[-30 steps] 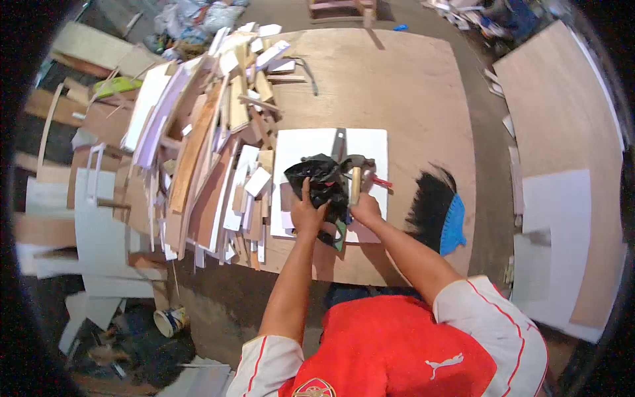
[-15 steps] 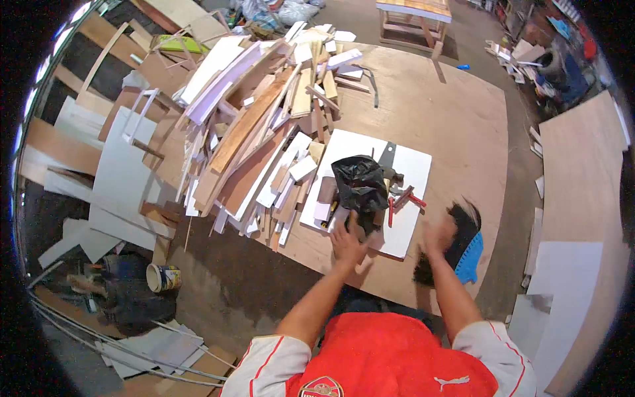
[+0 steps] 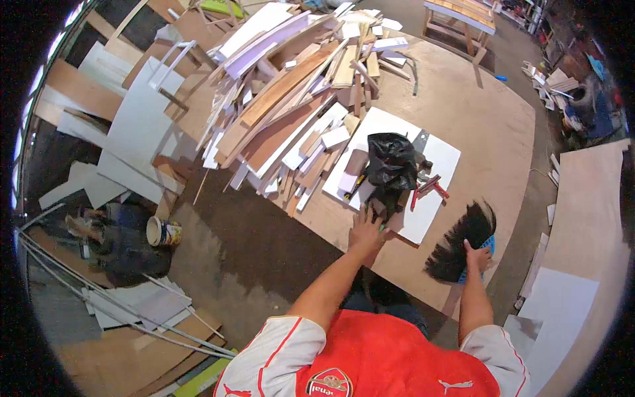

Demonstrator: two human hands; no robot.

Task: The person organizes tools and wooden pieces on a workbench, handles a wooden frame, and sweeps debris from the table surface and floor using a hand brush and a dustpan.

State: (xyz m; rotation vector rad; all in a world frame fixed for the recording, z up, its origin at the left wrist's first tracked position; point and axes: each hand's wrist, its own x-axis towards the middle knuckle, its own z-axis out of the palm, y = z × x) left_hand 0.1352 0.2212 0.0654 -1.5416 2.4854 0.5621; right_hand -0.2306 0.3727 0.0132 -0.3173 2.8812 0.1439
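My right hand (image 3: 477, 255) grips a broom head with black bristles (image 3: 462, 243) and a blue back (image 3: 488, 246), near the right front edge of the plywood tabletop. Its thumb lies on top and the other fingers go round the blue side. My left hand (image 3: 367, 233) rests at the front edge of a white board (image 3: 430, 221), fingers spread against the lower end of a crumpled black plastic bag (image 3: 391, 162). A small green bit shows beside that hand. Right of the bag, a red-handled tool (image 3: 430, 190) lies on the board.
Offcuts of wood (image 3: 291, 112) are heaped on the left of the plywood tabletop (image 3: 486, 126). A paint bucket (image 3: 162, 231) stands on the floor at left. Long panels (image 3: 585, 205) lie along the right side, and a slatted wooden table (image 3: 460, 20) stands behind.
My right hand, blurred beside the broom head before, has moved right and closed on it. My left hand stays by the bag. The whole view has shifted.
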